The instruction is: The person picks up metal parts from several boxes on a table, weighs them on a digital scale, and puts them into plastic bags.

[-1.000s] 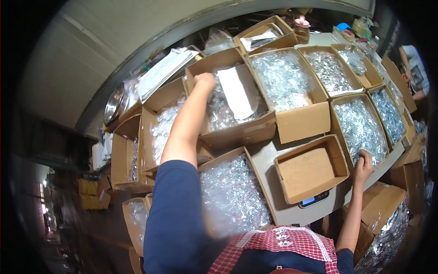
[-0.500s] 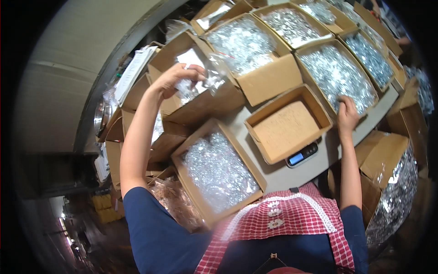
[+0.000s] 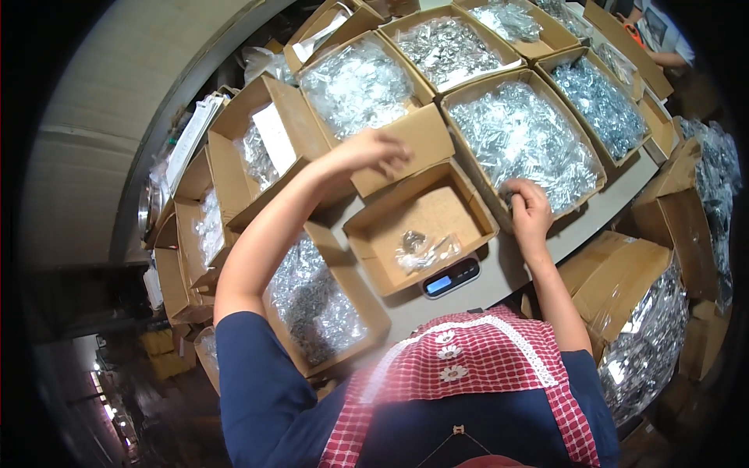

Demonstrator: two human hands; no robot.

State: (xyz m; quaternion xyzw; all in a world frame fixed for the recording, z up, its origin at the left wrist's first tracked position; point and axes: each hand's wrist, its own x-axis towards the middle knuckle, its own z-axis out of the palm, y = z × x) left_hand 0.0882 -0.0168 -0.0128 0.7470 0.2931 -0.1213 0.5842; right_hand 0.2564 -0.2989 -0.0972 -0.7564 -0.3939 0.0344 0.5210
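Note:
My left hand (image 3: pixel 373 152) hovers over the raised flap of a cardboard box, its fingers loosely bent and apart, slightly blurred, with nothing seen in them. Below it a shallow cardboard box (image 3: pixel 367 253) sits on a small digital scale (image 3: pixel 451 278) with a lit blue display. Inside that box lie clear plastic bags (image 3: pixel 421 251), one with something small and dark grey in it. My right hand (image 3: pixel 529 212) is closed at the near edge of a large box of clear bags with silvery pieces (image 3: pixel 523 140). Something dark shows at its fingertips, too small to name.
Around the table (image 3: pixel 406 312) stand several open cardboard boxes of bagged metal parts. One box of small bags (image 3: pixel 312 304) is by my left elbow. At the right, a carton (image 3: pixel 624 281) spills silvery bags. Another person's arm (image 3: pixel 667 58) shows at the far right.
My left hand has moved right from the box at the left, and the clear bag it held is gone from it. Clear bags now lie in the box on the scale. The whole view has shifted.

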